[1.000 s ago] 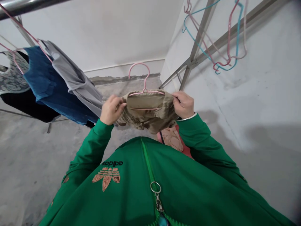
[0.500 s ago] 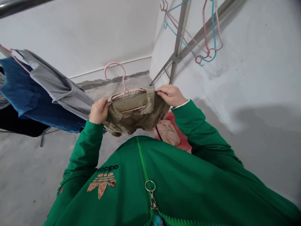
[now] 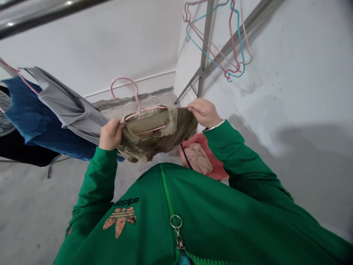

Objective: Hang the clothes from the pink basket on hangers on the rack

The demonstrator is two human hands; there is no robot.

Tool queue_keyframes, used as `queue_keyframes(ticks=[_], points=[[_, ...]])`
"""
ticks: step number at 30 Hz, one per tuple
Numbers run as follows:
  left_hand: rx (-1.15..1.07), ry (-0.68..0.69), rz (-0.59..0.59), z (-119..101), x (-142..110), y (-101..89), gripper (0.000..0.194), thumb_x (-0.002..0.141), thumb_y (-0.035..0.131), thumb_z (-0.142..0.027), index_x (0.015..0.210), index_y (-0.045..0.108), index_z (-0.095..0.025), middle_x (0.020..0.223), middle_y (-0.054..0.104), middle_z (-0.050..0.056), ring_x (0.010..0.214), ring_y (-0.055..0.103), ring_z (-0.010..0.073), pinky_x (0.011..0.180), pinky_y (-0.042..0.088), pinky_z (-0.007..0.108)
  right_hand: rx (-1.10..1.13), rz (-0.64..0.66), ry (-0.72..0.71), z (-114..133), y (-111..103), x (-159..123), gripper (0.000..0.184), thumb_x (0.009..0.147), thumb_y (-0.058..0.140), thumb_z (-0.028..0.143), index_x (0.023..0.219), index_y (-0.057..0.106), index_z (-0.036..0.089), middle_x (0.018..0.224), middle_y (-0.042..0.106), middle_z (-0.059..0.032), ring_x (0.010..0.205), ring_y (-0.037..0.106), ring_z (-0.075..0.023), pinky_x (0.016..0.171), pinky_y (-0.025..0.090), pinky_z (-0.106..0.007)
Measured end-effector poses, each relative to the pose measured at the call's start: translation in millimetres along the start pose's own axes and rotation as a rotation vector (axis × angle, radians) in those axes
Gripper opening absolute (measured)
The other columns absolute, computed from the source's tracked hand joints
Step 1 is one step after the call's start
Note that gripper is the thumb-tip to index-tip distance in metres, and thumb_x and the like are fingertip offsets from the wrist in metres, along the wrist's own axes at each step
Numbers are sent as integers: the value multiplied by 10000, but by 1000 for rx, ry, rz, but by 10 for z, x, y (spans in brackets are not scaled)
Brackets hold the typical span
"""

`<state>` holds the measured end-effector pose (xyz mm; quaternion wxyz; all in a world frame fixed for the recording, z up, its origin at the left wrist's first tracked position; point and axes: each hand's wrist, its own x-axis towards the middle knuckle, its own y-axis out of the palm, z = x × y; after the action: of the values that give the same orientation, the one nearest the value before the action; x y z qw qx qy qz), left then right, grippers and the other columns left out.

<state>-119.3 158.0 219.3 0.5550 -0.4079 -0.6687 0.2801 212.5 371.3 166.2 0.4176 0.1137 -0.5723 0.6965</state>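
The left hand (image 3: 110, 134) and right hand (image 3: 205, 112) pinch opposite sides of an olive-brown cloth garment (image 3: 151, 149) on a thin pink hook-topped hanger (image 3: 136, 96); lower down, a red container (image 3: 217, 167), perhaps a basin, holds pale pink cloth (image 3: 197, 158).

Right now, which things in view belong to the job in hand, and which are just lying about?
In the job:
olive garment, held between left grip and right grip;
pink hanger, set inside its opening.

Seemingly just around:
grey garment, hanging at left;
blue garment, next to it;
bare hangers, upper right;
pale pink cloth, in or on something red.
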Motion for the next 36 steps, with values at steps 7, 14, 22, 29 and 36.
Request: queue_keyframes(ticks=[7,14,22,29,36], points=[[-58,74,-59,-63,-44,-75,242,962,407,-316,893,592,-175,759,644,38,690,606,142,636,474,235,117,-86,-64,115,-156,-37,265,955,432,347,899,658,218,863,720,-86,824,686,-217,758,558,-350],[-112,151,-17,13,104,-85,255,985,387,-320,975,596,-174,828,650,64,792,635,166,710,501,259,542,511,197,431,-627,93,403,912,482,532,928,713,202,848,731,-76,767,695,-210,692,564,-304],[-12,-59,-23,246,-113,136,312,895,523,-234,1195,554,-153,1157,607,158,1091,596,264,932,515,427,816,483,638,470,-798,85,406,808,656,544,1001,719,192,921,741,-74,844,695,-221,730,560,-288],[-239,-230,-66,106,-775,449,242,906,457,-211,1118,568,-177,1070,591,113,935,626,188,868,544,345,732,180,492,908,-376,516,388,784,641,584,870,720,215,844,728,-60,788,670,-219,691,548,-311],[-421,-342,111,-164,-1241,648,211,905,430,-190,1051,582,-181,1065,593,112,822,608,156,786,543,302,1059,104,353,1451,341,1151,281,833,605,462,944,637,206,846,717,-37,760,665,-182,702,541,-314]])
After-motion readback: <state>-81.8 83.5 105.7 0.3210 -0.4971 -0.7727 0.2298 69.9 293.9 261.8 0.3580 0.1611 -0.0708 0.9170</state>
